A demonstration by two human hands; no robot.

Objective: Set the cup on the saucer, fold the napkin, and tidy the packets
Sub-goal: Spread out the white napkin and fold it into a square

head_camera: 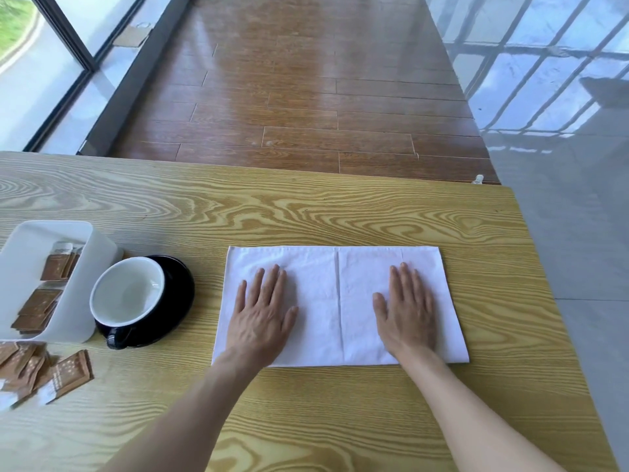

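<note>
A white napkin [340,301] lies flat on the wooden table [306,212] as a wide rectangle with a vertical crease down its middle. My left hand [262,315] presses flat on its left half, fingers spread. My right hand [406,311] lies flat on its right half. To the left, a black cup with a white inside [127,294] stands on a black saucer [182,287], handle toward me. Brown packets [37,303] lie inside a white bin [81,284]. More brown packets [68,373] lie loose on the table in front of the bin.
The table's far edge and right edge drop off to a wooden floor [306,97] and grey tiles [561,216]. A glass wall stands at the far left.
</note>
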